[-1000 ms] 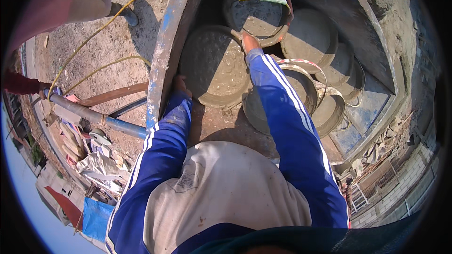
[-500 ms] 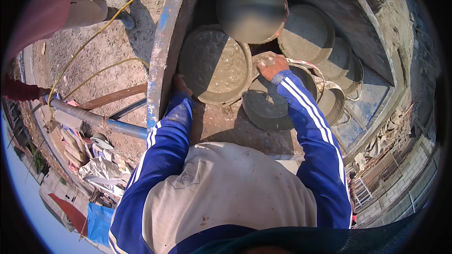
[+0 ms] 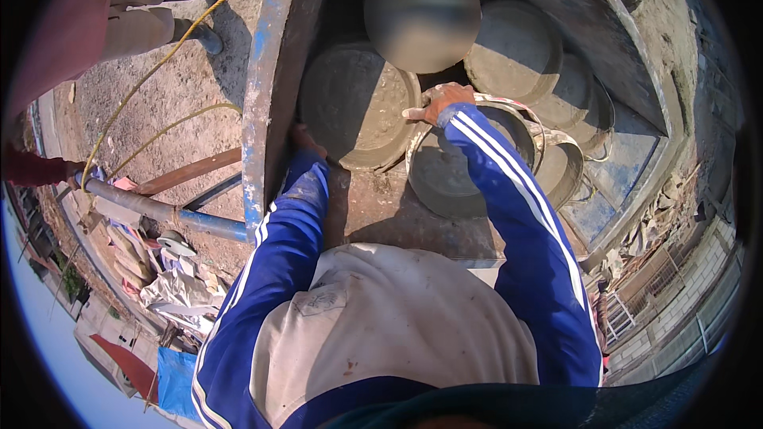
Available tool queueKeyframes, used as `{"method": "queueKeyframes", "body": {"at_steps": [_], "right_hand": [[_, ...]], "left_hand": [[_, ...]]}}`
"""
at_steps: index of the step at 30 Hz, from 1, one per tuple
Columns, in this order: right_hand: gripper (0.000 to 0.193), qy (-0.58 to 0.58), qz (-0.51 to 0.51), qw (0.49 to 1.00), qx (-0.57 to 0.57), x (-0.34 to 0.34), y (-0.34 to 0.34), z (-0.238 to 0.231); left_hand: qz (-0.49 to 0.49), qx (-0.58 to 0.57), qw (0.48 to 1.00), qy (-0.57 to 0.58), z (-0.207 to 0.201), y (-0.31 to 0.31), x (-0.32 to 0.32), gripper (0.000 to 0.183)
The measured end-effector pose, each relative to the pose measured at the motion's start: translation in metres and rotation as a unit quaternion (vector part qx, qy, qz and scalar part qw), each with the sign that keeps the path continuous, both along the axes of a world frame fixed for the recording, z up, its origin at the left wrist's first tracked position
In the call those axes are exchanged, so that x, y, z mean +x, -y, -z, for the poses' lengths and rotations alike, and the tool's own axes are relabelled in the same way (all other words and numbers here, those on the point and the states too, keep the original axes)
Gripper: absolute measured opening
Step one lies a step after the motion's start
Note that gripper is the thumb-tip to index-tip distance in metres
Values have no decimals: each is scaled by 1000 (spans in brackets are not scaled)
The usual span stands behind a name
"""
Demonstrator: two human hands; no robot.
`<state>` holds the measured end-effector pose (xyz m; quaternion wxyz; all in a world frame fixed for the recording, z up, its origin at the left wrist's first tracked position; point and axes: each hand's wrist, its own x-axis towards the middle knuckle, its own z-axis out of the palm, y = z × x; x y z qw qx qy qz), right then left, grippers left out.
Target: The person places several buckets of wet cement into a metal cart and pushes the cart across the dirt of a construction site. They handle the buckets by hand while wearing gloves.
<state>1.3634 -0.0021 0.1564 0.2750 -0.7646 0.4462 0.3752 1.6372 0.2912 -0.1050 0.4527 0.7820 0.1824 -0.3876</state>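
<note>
Metal wall (image 3: 265,95) between rope (image 3: 132,106) and buckets (image 3: 443,176)

Open container floor (image 3: 366,208) near the torso (image 3: 397,318); crowded buckets (image 3: 515,52) block the far side; metal wall (image 3: 272,87) bounds the left

buckets (image 3: 358,107) in bin (image 3: 264,71) | pipe (image 3: 163,206), rope (image 3: 145,80) left of bin | co-worker (image 3: 63,40) farther left

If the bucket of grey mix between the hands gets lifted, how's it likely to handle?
Probably heavy for its size, as grey mix fills the bucket nearly to its rim. It may slop over if tilted, since the mix looks wet. The smeared rim could be slippery.
</note>
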Motion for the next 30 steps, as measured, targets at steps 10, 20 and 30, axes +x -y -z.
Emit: {"method": "queueKeyframes", "body": {"at_steps": [10,20,30], "right_hand": [[78,133,171,972,-94,-15,-17,9],[39,446,334,761,-332,-32,-89,-34],[31,221,394,796,-403,-118,-321,-83]], "left_hand": [[571,274,763,128,-64,80,-17,52],[491,115,857,104,-220,210,-82,76],[823,241,477,193,-92,301,-65,80]]}}
